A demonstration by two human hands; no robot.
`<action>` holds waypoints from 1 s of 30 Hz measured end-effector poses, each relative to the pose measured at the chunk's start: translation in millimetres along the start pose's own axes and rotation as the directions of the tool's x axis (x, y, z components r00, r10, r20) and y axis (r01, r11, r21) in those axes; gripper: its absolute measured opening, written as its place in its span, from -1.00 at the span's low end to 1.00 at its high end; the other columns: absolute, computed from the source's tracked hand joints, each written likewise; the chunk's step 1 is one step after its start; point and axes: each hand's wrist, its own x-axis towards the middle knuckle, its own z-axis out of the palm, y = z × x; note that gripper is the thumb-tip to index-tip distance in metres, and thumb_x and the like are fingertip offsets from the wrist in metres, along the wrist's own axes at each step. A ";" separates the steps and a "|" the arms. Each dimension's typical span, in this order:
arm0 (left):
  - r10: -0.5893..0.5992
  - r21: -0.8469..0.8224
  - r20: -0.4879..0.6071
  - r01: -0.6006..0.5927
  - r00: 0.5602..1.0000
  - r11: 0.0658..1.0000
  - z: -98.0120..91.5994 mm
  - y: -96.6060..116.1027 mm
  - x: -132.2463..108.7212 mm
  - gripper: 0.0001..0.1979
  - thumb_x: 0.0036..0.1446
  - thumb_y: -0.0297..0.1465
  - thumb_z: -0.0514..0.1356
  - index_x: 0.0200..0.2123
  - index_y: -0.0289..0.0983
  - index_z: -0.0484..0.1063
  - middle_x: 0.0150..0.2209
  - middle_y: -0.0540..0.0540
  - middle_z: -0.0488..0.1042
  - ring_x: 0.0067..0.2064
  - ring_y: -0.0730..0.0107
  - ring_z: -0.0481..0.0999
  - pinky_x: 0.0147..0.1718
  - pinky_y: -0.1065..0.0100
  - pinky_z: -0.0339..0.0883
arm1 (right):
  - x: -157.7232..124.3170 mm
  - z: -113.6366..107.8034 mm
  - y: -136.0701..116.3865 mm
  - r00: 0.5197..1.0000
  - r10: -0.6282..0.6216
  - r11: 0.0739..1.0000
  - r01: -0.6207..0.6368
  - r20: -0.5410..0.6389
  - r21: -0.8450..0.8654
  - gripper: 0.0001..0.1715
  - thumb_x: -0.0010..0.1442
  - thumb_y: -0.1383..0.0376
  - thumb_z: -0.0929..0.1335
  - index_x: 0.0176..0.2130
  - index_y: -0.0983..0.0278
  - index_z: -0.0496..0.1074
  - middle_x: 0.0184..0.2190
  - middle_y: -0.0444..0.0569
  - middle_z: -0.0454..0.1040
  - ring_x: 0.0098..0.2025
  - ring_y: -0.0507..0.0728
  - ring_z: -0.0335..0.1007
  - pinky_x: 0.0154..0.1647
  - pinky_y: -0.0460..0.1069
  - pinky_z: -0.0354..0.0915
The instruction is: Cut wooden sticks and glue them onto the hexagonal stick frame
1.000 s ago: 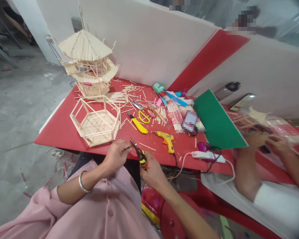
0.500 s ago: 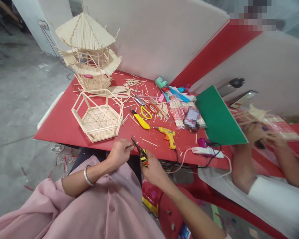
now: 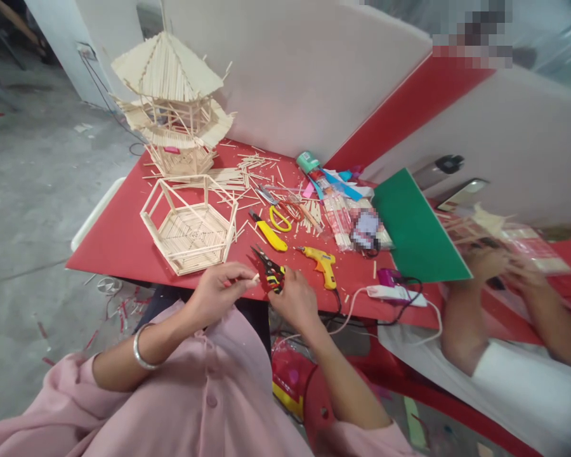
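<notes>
My left hand (image 3: 216, 295) pinches a short wooden stick (image 3: 255, 277) between thumb and fingertips, just past the front edge of the table. Beside it, my right hand (image 3: 295, 301) grips a pair of pliers (image 3: 269, 268) with black jaws and yellow-and-black handles. The jaws stand apart and point up and left, clear of the stick. Just beyond my left hand sits a six-sided tray-like frame of wooden sticks (image 3: 190, 233), low and open on top. A yellow glue gun (image 3: 320, 263) lies to the right of the pliers.
A stick pagoda model (image 3: 171, 76) stands at the back left. Loose sticks, a yellow cutter knife (image 3: 269, 231) and yellow-handled scissors (image 3: 280, 218) lie mid-table. Rightward are a green board (image 3: 416, 231), a power strip (image 3: 394, 291) with cables, and a co-worker's hands (image 3: 499, 270).
The pliers' jaws have opened and moved slightly forward over the table with my right hand. My left hand has turned, and the short stick now shows at its fingertips.
</notes>
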 end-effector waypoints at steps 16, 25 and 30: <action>-0.072 0.121 -0.127 0.088 0.989 0.989 -108.3 71.3 41.1 -0.84 -0.04 -0.30 0.34 -0.43 -0.28 0.62 -0.49 -0.07 0.58 -0.47 0.48 0.45 -0.44 0.42 0.35 | 23.9 17.2 4.4 0.910 -0.186 0.978 0.209 -0.372 0.023 -0.39 0.29 0.00 0.22 0.10 0.36 0.42 0.03 0.23 0.45 0.05 0.34 0.37 -0.03 0.15 0.28; -0.260 0.443 -0.069 0.264 0.963 0.857 -145.7 70.6 69.8 -0.91 -0.06 -0.43 0.31 -0.49 -0.32 0.62 -0.56 -0.07 0.54 -0.66 0.60 0.25 -0.64 0.45 0.14 | 10.8 8.7 8.1 0.865 -0.203 0.933 0.313 -0.458 0.177 -0.44 0.29 -0.01 0.22 -0.01 0.32 0.50 -0.07 0.18 0.51 0.00 0.29 0.41 0.00 0.17 0.32; -0.271 0.465 -0.088 0.280 0.959 0.840 -146.6 65.3 73.9 -0.94 -0.07 -0.47 0.31 -0.50 -0.34 0.61 -0.59 -0.06 0.52 -0.67 0.60 0.27 -0.65 0.45 0.14 | 4.4 -3.9 -28.8 0.835 -0.273 0.880 0.418 -0.477 0.228 -0.54 0.30 0.05 0.25 0.01 0.25 0.49 -0.06 0.12 0.52 0.01 0.26 0.42 0.01 0.16 0.31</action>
